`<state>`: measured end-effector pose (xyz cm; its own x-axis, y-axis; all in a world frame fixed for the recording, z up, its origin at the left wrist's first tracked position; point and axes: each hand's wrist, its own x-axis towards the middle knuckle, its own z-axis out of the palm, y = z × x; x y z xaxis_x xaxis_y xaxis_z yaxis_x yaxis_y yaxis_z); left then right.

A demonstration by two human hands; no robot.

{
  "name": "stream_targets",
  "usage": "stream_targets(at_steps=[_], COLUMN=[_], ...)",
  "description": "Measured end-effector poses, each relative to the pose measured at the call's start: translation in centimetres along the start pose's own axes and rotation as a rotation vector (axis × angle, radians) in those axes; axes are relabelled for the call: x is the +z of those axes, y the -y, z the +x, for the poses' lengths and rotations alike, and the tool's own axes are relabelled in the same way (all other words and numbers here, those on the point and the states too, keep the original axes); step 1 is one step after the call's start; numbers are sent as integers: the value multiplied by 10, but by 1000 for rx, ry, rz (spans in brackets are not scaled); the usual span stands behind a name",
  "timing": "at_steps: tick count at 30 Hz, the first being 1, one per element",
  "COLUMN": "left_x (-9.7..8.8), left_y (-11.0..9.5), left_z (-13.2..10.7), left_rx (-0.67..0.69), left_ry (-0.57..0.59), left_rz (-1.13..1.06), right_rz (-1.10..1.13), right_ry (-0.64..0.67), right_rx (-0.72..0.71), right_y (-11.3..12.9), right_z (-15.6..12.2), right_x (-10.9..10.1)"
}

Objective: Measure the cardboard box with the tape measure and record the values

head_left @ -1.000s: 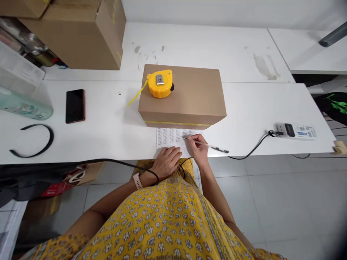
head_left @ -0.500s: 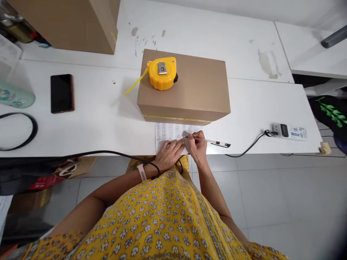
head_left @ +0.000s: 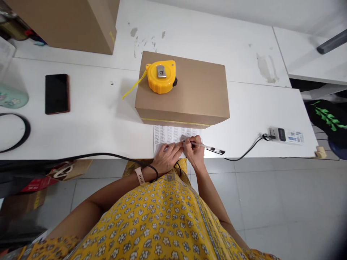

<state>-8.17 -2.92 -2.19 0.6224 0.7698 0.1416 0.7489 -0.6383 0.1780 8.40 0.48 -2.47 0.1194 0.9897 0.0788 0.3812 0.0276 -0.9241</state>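
My right hand [head_left: 194, 150] is closed around a pen [head_left: 208, 147], whose tip rests on a printed sheet of paper [head_left: 168, 134] at the table's front edge. My left hand [head_left: 167, 156] lies flat on the sheet, fingers stretched out beside the pen tip. Just behind the paper stands a brown cardboard box [head_left: 195, 94]. A yellow tape measure [head_left: 161, 76] sits on the box's left top, its tape end hanging off to the left.
A black phone [head_left: 56, 93] lies at the left of the white table [head_left: 257, 108]. A black band [head_left: 18, 135], a teal container [head_left: 11, 97] and a large carton [head_left: 81, 21] are further left. A power strip [head_left: 286, 135] with a cable lies right. A black cable [head_left: 103, 156] runs along the front edge.
The view shifted down and closer. My left hand's fingers slid up on the sheet toward the pen tip. My right hand keeps the pen on the paper.
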Motion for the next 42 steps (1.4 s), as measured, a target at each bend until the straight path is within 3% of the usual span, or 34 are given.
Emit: stream_targets(at_steps=[42], left_x=[0], left_y=[0], left_z=[0], left_rx=[7], left_ry=[-47], left_rz=[32], right_rz=[-21], right_ry=[-23], right_rx=[-20], right_y=[1], right_z=[1], right_x=[0])
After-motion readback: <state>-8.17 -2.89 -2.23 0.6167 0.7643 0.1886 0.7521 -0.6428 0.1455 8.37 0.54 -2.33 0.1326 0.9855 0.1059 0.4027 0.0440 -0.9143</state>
